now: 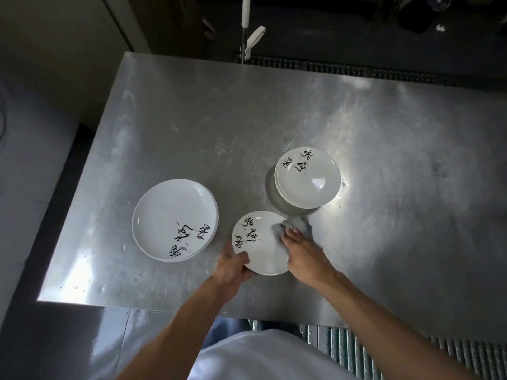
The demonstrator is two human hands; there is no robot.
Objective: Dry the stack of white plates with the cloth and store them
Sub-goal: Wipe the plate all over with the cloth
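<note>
Plate (260,252) (illegible calligraphy) under cloth (299,223), left hand (232,266) holding.

steel table (192,119); white-handled pole (246,9), perhaps a mop; floor grating (356,352)

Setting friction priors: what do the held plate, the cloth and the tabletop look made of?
Held plate: likely glazed ceramic, maybe melamine; glossy white, printed black characters. Cloth: soft grey fabric, matte, bunched under the right hand. Tabletop: stainless steel, brushed, scuffed, with bright glare patches.
</note>
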